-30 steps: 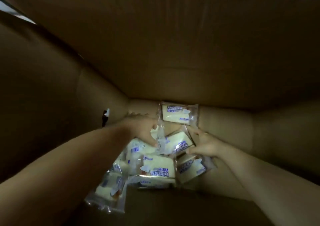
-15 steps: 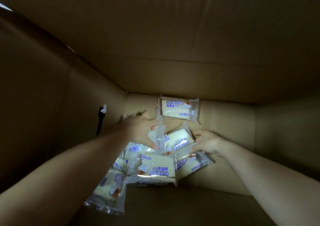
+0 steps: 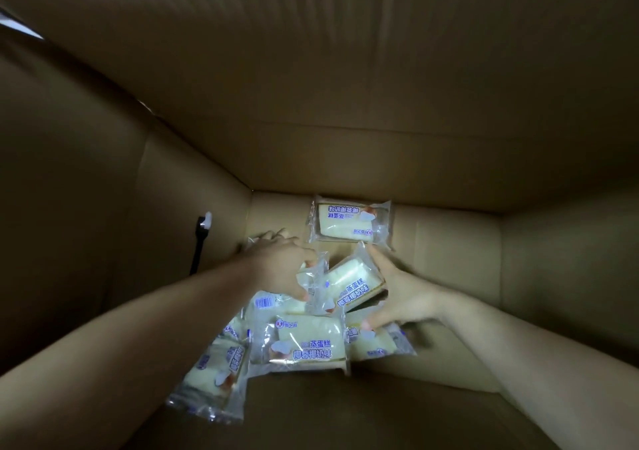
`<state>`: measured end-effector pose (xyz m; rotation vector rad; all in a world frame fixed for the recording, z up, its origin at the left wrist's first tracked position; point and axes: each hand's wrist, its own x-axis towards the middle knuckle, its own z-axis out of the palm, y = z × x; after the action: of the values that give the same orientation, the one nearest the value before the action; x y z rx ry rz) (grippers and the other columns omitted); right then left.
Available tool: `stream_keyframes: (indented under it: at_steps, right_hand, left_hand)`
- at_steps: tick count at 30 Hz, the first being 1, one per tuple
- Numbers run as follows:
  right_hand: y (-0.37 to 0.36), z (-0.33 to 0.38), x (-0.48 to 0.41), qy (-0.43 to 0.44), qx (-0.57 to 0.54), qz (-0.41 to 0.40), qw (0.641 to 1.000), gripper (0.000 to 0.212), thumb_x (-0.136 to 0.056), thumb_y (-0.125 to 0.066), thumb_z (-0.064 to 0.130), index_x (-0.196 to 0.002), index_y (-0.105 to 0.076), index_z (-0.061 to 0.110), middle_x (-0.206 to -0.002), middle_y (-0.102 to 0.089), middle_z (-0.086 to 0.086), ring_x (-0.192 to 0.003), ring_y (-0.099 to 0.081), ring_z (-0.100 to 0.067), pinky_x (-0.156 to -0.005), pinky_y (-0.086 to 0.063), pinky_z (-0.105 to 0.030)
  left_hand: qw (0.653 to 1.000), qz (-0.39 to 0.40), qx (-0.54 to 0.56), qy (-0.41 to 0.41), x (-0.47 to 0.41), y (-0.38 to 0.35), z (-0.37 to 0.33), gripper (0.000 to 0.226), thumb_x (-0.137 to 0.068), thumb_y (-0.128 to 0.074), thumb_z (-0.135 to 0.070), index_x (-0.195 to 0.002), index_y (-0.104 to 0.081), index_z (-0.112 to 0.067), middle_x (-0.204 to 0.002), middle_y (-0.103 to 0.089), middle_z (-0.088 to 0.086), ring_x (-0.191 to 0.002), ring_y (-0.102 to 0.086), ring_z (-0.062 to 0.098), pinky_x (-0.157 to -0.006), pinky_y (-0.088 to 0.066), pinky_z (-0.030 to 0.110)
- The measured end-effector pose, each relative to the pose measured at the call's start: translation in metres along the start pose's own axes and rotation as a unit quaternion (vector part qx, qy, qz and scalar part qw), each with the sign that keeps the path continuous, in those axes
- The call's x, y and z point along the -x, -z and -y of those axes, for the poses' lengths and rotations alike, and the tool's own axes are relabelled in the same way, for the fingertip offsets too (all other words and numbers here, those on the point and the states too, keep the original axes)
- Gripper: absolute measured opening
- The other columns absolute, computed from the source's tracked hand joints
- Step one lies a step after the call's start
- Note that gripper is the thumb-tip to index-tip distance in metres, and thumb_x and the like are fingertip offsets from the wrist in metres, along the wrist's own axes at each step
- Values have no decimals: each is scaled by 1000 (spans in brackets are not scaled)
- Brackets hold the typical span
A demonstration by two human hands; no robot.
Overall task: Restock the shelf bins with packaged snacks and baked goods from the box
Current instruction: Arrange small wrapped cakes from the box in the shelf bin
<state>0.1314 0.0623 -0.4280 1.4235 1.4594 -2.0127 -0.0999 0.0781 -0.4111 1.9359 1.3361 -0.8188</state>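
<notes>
Both my arms reach down into a deep cardboard box (image 3: 345, 159). Several clear-wrapped pale cakes with blue print lie on its bottom. My left hand (image 3: 280, 266) grips the end of a wrapped cake (image 3: 313, 277) near the box's left corner. My right hand (image 3: 401, 294) holds a tilted cake packet (image 3: 352, 283) from the right, thumb under it and fingers spread along its far edge. One packet (image 3: 349, 225) lies alone against the far wall. A large packet (image 3: 304, 342) lies in front of the hands, another (image 3: 214, 377) nearest me on the left.
A further packet (image 3: 377, 342) lies under my right wrist. A black strap with a white tip (image 3: 202, 238) hangs on the left box wall. The box walls rise high on all sides; bare cardboard floor shows to the right (image 3: 449, 242).
My right hand has spread its fingers farther along the tilted packet. My left hand stays on its cake. The view has dipped deeper into the box.
</notes>
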Motion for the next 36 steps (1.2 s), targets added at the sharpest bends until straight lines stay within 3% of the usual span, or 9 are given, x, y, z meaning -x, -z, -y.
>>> stream_keyframes:
  at_steps: [2, 5, 7, 12, 15, 19, 26, 31, 36]
  right_hand:
    - [-1, 1, 3, 28, 20, 6, 999, 127, -69, -84, 8, -146, 10, 47, -137, -29, 13, -114, -59, -22, -92, -52, -31]
    - [-3, 0, 1, 82, 64, -45, 994, 109, -73, -77, 1, -150, -8, 37, -144, -35, 8, -95, -61, -11, -75, -49, -14]
    - [-5, -1, 0, 111, 64, -86, 988, 97, -74, -73, -3, -147, -23, 36, -140, -43, 7, -107, -59, -15, -75, -47, -12]
    - [4, 6, 4, 136, 109, -127, 976, 81, -76, -71, -1, -139, -39, 37, -135, -49, 9, -115, -52, -13, -81, -42, -8]
    - [23, 19, 17, 108, 196, -128, 966, 73, -80, -69, 4, -139, -39, 33, -135, -51, 0, -116, -53, -18, -79, -38, -19]
    - [48, 45, 57, 79, 346, -135, 925, 75, -78, -70, 9, -142, -37, 31, -134, -54, -2, -114, -55, -20, -74, -35, -17]
    - [68, 100, 178, 75, 491, -187, 847, 82, -76, -74, 16, -143, -32, 36, -132, -55, 0, -116, -52, -22, -89, -46, -32]
    - [69, 126, 290, 85, 535, -279, 793, 88, -76, -77, 25, -148, -27, 36, -140, -51, 1, -125, -46, -22, -87, -38, -25]
    - [70, 127, 399, 159, 454, -391, 784, 84, -79, -75, 26, -146, -27, 40, -142, -48, 2, -124, -47, -16, -74, -31, -15]
  left_hand:
    - [1000, -5, 6, 7, 4, 1, -2, 51, -76, -68, -54, -119, -51, -32, -118, -50, -3, -120, -35, 19, -87, -28, 32]
    - [1000, -8, -9, 15, 9, 4, -7, 53, -79, -67, -52, -125, -50, -31, -126, -47, -1, -124, -36, 22, -84, -25, 32]
    - [1000, -8, -21, 16, 12, 6, -10, 53, -81, -66, -51, -126, -49, -30, -129, -45, 0, -124, -40, 23, -81, -22, 32]
    - [999, -21, -35, 1, 15, 8, -8, 51, -77, -65, -55, -119, -49, -30, -121, -48, 1, -114, -49, 24, -100, -34, 33]
    - [998, -31, -53, -24, 21, 27, -14, 49, -79, -65, -51, -117, -49, -24, -119, -49, 3, -110, -50, 25, -98, -36, 36]
    - [992, -56, -101, -51, 39, 67, -34, 50, -80, -65, -51, -118, -49, -23, -123, -47, 6, -109, -51, 27, -96, -39, 37]
    - [966, -178, -167, -81, 112, 128, -90, 52, -80, -63, -54, -119, -47, -23, -124, -47, 3, -105, -53, 24, -92, -43, 36]
    - [937, -294, -155, -107, 194, 176, -140, 53, -82, -62, -57, -122, -46, -26, -129, -41, -2, -112, -48, 21, -91, -41, 33]
    - [895, -403, -136, -135, 267, 226, -190, 55, -80, -63, -58, -123, -45, -27, -120, -40, -7, -109, -46, 14, -85, -41, 29]
